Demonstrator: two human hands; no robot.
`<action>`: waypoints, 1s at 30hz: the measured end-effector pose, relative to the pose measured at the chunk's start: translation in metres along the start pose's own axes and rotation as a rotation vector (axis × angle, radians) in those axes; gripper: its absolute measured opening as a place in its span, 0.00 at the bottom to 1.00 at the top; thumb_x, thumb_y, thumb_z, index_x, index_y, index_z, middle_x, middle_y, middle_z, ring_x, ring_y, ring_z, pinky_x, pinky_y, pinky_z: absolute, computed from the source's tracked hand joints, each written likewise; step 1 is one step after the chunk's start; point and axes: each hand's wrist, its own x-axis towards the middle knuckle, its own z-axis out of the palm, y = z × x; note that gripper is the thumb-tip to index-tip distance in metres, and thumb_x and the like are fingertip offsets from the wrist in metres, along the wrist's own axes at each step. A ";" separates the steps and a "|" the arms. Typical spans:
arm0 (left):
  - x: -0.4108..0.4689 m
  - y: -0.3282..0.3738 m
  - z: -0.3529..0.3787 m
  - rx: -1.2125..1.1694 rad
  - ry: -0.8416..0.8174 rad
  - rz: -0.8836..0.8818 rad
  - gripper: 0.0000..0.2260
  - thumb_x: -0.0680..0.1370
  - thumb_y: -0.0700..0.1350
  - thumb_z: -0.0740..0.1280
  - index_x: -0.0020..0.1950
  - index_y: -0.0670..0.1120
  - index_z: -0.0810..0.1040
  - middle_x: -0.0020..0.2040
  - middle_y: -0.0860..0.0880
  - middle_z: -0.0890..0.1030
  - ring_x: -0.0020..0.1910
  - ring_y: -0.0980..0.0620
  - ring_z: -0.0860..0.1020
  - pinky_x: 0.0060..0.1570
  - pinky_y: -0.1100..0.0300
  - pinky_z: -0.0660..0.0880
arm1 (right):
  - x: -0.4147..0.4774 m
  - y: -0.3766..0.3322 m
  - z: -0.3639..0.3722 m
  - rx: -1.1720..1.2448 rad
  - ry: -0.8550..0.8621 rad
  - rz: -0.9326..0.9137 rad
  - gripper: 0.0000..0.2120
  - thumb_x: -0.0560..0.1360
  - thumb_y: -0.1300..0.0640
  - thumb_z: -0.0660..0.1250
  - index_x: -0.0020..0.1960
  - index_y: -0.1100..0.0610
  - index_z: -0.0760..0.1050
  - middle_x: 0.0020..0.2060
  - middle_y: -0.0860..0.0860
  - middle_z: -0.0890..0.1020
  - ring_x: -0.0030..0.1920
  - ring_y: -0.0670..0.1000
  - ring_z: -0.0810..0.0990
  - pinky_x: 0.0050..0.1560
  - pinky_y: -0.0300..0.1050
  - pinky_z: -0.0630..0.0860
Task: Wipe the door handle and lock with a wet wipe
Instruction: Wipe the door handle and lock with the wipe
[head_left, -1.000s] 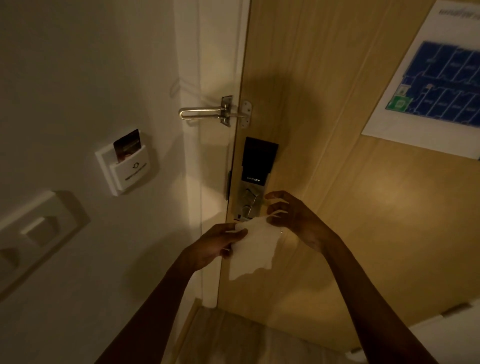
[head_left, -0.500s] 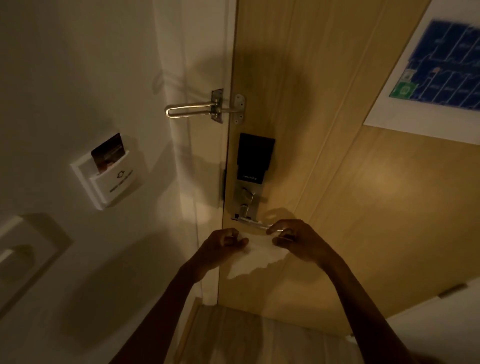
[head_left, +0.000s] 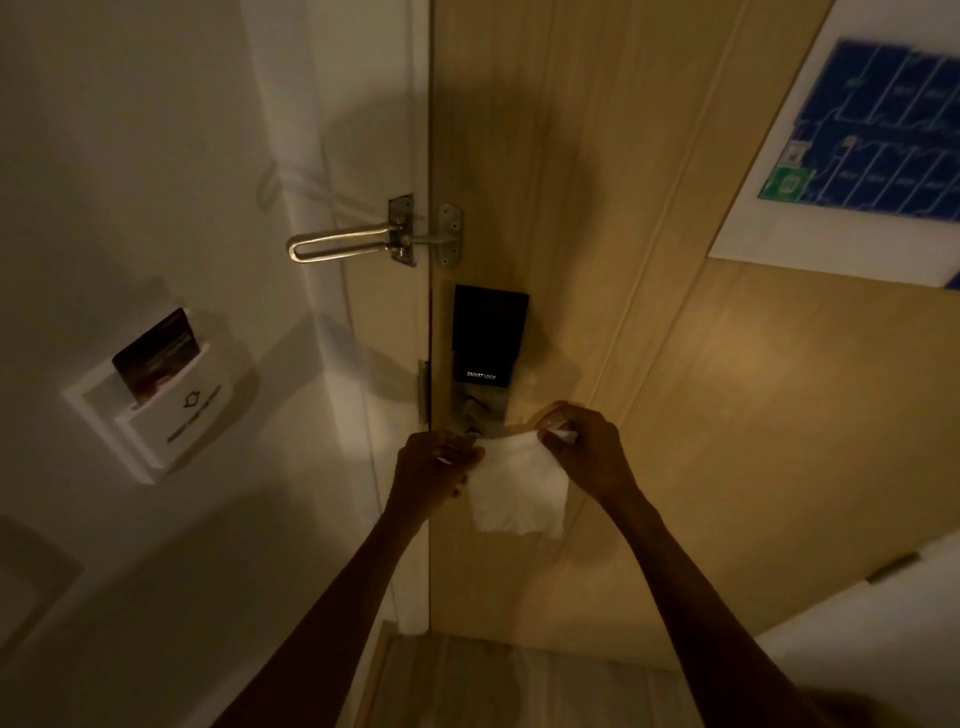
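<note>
wipe: white wet wipe (head_left: 517, 483) stretched between both hands, hanging flat in front of the door (head_left: 649, 389), just below the lock. Lower edge ragged and hanging free.
left hand: left hand (head_left: 434, 475) pinched closed on the wipe's top left corner, fingers curled in, knuckles over the door's latch edge.
right hand: right hand (head_left: 587, 449) pinched closed on the top right corner, a bit of wipe bunched at the fingertips (head_left: 553, 428).
lock: black smart lock (head_left: 485, 338) with "SMART LOCK" print, mounted at the door's left edge; metal plate below it runs down behind the hands.
handle: mostly hidden behind the hands and wipe; can't tell if the wipe is touching it.
swing guard: metal swing bar latch (head_left: 363, 241) above the lock, spanning frame to door edge, loop pointing left over the frame.
card holder: white key card switch (head_left: 166, 410) on the wall left of the frame, dark card (head_left: 156, 353) standing in its slot.
door upper right corner: blue floor plan sign (head_left: 857, 145), blurred, text unreadable.
lighting: dim and warm.
</note>
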 end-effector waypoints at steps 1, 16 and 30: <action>0.003 -0.001 0.002 0.028 0.029 0.019 0.09 0.72 0.47 0.76 0.46 0.43 0.83 0.36 0.47 0.85 0.29 0.56 0.83 0.27 0.61 0.79 | 0.004 0.003 0.004 -0.012 0.028 0.008 0.02 0.72 0.67 0.71 0.43 0.61 0.80 0.44 0.52 0.84 0.45 0.46 0.81 0.44 0.26 0.70; 0.022 -0.022 -0.012 -0.032 -0.010 -0.060 0.05 0.73 0.40 0.75 0.48 0.42 0.86 0.36 0.49 0.86 0.35 0.58 0.84 0.36 0.68 0.80 | -0.037 0.002 0.072 -0.539 0.042 -0.275 0.14 0.77 0.51 0.67 0.59 0.57 0.76 0.52 0.56 0.82 0.54 0.56 0.79 0.55 0.51 0.74; 0.036 -0.019 -0.022 -0.206 -0.145 -0.221 0.05 0.72 0.35 0.74 0.47 0.38 0.86 0.44 0.39 0.86 0.39 0.50 0.85 0.39 0.66 0.82 | -0.022 -0.004 0.093 -0.666 -0.252 -0.299 0.11 0.82 0.52 0.55 0.56 0.58 0.70 0.38 0.55 0.79 0.33 0.55 0.76 0.37 0.45 0.64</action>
